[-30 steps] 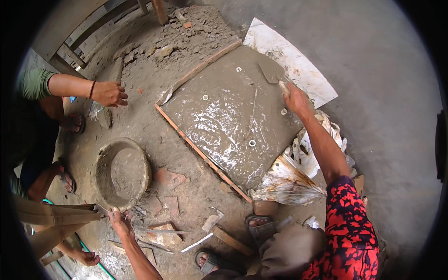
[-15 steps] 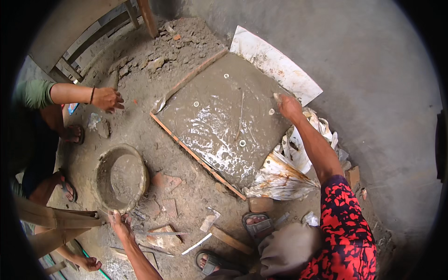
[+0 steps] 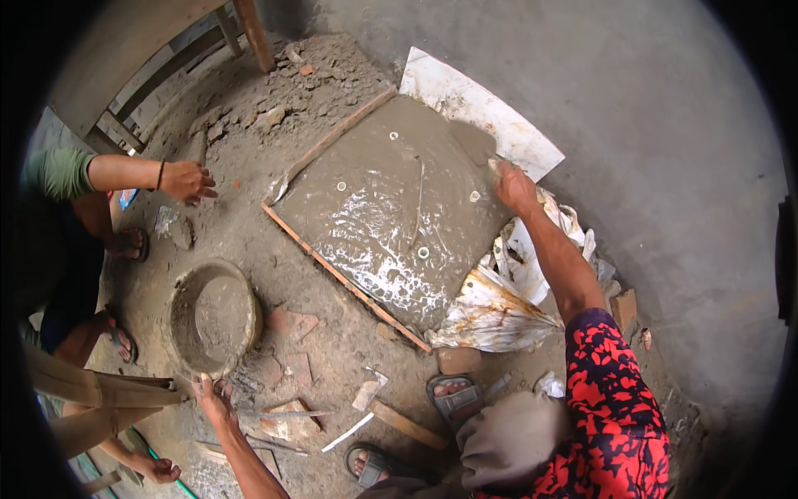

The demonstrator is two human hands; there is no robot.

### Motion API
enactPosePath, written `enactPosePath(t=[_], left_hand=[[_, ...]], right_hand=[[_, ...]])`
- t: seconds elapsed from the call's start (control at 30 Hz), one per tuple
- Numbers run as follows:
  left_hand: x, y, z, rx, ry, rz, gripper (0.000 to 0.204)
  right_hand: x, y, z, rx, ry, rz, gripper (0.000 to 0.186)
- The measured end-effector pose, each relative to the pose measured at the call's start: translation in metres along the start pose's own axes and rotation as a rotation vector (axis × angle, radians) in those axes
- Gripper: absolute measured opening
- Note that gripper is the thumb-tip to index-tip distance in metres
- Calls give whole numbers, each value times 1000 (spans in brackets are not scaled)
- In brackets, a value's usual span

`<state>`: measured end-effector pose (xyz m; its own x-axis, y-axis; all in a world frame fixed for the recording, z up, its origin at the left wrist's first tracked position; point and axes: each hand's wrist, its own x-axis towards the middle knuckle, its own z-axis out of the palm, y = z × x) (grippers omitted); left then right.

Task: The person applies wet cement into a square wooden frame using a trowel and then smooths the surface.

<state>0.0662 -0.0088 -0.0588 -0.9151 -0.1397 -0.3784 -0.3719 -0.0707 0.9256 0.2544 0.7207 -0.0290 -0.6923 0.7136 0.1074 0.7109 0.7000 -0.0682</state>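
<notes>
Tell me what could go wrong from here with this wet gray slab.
The right hand holds a trowel near one pale ring set in the wet slab; a wide sweep might knock or smear over that ring.

The crumpled white sack lies against the slab's near-right edge, so its folds could stick to the mix.

A wooden offcut lies beside the sandalled feet, a possible stumble.

On the floor (image 3: 274, 262) a basin (image 3: 184, 333) stands left of a slab (image 3: 366, 150), a strip (image 3: 345, 279) along the slab's near-left edge, four rings (image 3: 429, 253) in its top; a sack (image 3: 495, 312) lies at the near right (a brick (image 3: 459, 360) just before it), a sheet (image 3: 474, 101) at the far right.
</notes>
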Motion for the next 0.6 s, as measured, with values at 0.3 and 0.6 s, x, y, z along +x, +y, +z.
enactPosePath(t=[0.3, 0.6], left_hand=[[-1, 4, 1, 16, 21, -20, 63], [-4, 8, 7, 47, 50, -13, 58]], right_hand=[[21, -27, 6, 28, 8, 16, 32], [56, -33, -3, 143, -93, 106, 37]])
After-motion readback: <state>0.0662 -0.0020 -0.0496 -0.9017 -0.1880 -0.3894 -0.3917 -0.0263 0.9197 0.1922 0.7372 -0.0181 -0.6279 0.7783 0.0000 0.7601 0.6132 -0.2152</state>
